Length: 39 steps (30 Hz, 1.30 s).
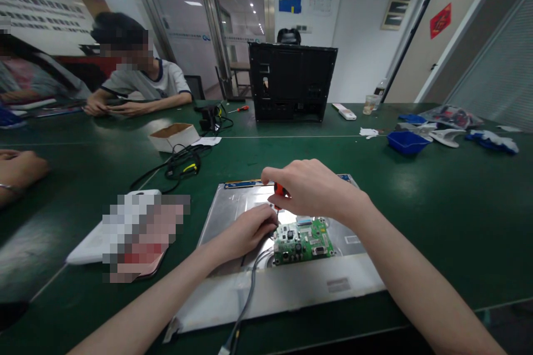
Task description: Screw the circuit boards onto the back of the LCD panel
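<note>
My right hand (pixel 306 186) is closed around the orange and black handle of a screwdriver (pixel 281 189), its shaft pointing down at the upper left corner of a green circuit board (pixel 306 241). Beside the screwdriver tip, my left hand (pixel 256 224) has its fingers bent together near that corner; whatever they pinch is hidden. The board lies on the silver metal back of a display panel (pixel 225 216), which rests flat on the table. Grey and black cables (pixel 251 294) run from the board's left side over the panel's near edge.
On the green table (pixel 416 222) stands a black monitor housing (pixel 291 83). Left are a small open box (pixel 175 137), tangled black cables (pixel 177 163) and a pixelated phone (pixel 145 255). Right are a blue tray (pixel 407 142) and gloves (pixel 493 140). Another person's hand (pixel 20 172) rests at the left edge.
</note>
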Each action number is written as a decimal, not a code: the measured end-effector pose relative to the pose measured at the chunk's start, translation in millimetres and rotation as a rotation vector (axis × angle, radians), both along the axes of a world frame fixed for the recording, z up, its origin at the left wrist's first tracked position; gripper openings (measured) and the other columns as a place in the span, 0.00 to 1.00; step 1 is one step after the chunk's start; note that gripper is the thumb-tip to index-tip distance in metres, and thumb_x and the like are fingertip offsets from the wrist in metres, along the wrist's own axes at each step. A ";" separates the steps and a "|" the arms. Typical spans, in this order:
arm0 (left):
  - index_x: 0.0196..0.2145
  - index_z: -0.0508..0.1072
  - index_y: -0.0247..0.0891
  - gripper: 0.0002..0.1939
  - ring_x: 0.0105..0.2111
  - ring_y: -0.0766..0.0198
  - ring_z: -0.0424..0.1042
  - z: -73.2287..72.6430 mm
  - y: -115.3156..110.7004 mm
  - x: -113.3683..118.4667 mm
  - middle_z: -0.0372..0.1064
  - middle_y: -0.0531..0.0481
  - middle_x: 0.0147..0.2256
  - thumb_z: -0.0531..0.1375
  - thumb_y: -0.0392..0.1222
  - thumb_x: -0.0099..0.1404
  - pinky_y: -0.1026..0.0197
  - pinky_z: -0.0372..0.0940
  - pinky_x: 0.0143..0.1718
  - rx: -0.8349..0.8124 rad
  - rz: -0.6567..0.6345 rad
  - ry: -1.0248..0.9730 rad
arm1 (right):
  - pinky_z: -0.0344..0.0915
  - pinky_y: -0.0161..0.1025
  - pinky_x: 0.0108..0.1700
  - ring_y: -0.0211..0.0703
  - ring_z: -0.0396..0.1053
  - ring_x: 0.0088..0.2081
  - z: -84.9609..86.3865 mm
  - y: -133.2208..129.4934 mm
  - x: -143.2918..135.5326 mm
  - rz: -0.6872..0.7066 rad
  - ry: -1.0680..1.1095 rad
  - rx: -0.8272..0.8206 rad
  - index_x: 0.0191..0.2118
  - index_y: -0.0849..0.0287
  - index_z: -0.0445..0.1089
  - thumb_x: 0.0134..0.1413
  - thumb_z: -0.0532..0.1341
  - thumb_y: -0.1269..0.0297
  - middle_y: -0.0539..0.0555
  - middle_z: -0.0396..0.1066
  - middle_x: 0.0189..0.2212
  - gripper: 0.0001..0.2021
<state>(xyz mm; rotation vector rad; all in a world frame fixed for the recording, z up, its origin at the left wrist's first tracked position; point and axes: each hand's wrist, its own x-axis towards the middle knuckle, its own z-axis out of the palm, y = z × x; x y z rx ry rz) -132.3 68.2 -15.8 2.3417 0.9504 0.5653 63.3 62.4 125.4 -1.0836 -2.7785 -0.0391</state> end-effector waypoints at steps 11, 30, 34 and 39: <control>0.34 0.66 0.38 0.05 0.33 0.59 0.66 3.1 -2.7 2.3 0.68 0.49 0.34 0.52 0.33 0.65 0.59 0.61 0.35 0.029 0.013 0.008 | 0.44 0.36 0.25 0.42 0.70 0.31 0.4 -2.2 -0.8 -0.051 -0.016 0.047 0.43 0.56 0.67 0.60 0.57 0.59 0.52 0.75 0.32 0.08; 0.37 0.67 0.38 0.04 0.36 0.58 0.68 -2.6 -3.8 -0.1 0.70 0.47 0.37 0.52 0.36 0.67 0.57 0.64 0.39 -0.001 0.017 -0.026 | 0.46 0.37 0.25 0.42 0.71 0.32 -0.7 -1.8 -5.2 0.031 0.008 -0.005 0.47 0.57 0.64 0.60 0.58 0.66 0.54 0.76 0.37 0.10; 0.38 0.67 0.39 0.05 0.36 0.57 0.68 -7.1 -4.6 0.4 0.71 0.47 0.37 0.52 0.38 0.68 0.56 0.65 0.38 0.016 0.046 -0.056 | 0.46 0.37 0.25 0.42 0.71 0.32 -0.8 -4.1 -3.4 0.075 0.037 -0.018 0.48 0.58 0.62 0.58 0.58 0.68 0.53 0.76 0.38 0.12; 0.37 0.68 0.39 0.07 0.36 0.56 0.68 -7.2 -5.8 0.4 0.71 0.46 0.38 0.51 0.40 0.68 0.56 0.65 0.38 0.017 0.068 -0.045 | 0.46 0.37 0.25 0.44 0.73 0.33 -1.0 -5.6 -2.6 0.009 0.015 -0.013 0.44 0.57 0.64 0.60 0.58 0.61 0.53 0.77 0.37 0.09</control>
